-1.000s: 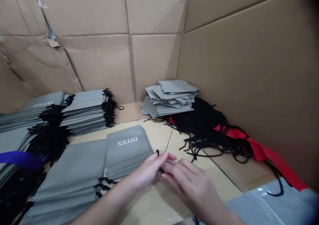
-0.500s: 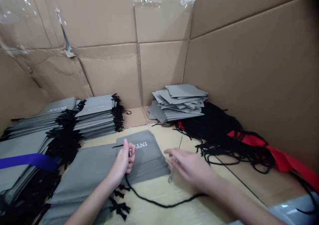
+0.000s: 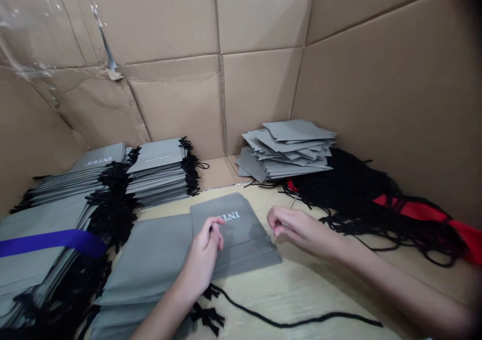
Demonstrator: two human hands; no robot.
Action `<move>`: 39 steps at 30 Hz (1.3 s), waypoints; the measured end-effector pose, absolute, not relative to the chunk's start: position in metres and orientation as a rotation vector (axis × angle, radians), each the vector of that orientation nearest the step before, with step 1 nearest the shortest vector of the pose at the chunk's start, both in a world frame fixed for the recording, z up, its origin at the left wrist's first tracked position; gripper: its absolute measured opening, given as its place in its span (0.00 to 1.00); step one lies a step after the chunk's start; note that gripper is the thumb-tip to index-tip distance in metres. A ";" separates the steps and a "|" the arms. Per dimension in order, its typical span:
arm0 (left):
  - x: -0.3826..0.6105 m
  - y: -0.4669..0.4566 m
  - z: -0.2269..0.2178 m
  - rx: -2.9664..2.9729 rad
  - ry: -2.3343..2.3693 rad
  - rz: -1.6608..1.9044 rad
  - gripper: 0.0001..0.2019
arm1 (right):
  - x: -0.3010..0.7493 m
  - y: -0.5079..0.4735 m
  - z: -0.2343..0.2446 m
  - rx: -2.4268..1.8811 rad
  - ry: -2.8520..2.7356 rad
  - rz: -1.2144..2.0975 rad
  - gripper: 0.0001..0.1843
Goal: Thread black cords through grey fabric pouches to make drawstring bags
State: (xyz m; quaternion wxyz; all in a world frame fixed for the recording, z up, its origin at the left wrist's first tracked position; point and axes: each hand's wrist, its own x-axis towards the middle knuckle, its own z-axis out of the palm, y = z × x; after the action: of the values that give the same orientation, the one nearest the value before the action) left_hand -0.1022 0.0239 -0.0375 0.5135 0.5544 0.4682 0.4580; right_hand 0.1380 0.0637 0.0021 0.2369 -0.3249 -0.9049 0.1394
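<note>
My left hand (image 3: pixel 201 254) rests with curled fingers on a stack of grey drawstring bags (image 3: pixel 241 234) printed INTEX, and the fingers hide part of the print. More grey bags (image 3: pixel 146 264) lie flat beside that stack. My right hand (image 3: pixel 297 232) is pinched just right of the stack, with a thin pale wire (image 3: pixel 271 236) barely visible at its fingertips. A black cord (image 3: pixel 286 324) runs from under the bags' lower edge across the table to the right.
Stacks of grey bags with black drawstrings (image 3: pixel 158 166) stand at the back left. Behind them are loose grey bags (image 3: pixel 289 149), a heap of black cords (image 3: pixel 346 189), a red strip (image 3: pixel 417 210) and a blue strip (image 3: pixel 48 243). Cardboard walls (image 3: pixel 259 94) surround the wooden table (image 3: pixel 301 290).
My right hand has closed its fingers and moved up and right. My left hand has shifted right over the stack. The black cord now lies straighter, lower on the table.
</note>
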 end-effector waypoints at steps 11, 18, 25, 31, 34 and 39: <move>-0.094 0.009 -0.035 1.464 1.046 1.106 0.22 | 0.069 0.057 -0.010 -0.629 -2.240 0.007 0.09; -0.091 0.005 -0.037 1.568 1.077 1.036 0.18 | 0.071 0.052 -0.016 -0.607 -2.331 0.106 0.09; -0.091 0.006 -0.042 1.599 1.092 0.961 0.20 | 0.077 0.052 -0.017 -0.585 -2.335 0.007 0.09; -0.093 0.005 -0.044 1.693 1.110 0.929 0.22 | 0.083 0.051 -0.014 -0.524 -2.381 -0.118 0.08; -0.093 0.005 -0.042 1.707 1.146 0.913 0.22 | 0.084 0.052 -0.013 -0.527 -2.392 -0.114 0.08; -0.090 0.003 -0.035 1.755 1.186 0.860 0.22 | 0.084 0.052 -0.012 -0.569 -2.413 -0.124 0.09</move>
State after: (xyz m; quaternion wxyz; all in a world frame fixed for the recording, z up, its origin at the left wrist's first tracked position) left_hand -0.0905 0.0033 -0.0354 0.4146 0.6986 0.4721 0.3423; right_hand 0.0839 0.0518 -0.0119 0.3237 -0.2169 -0.9198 -0.0471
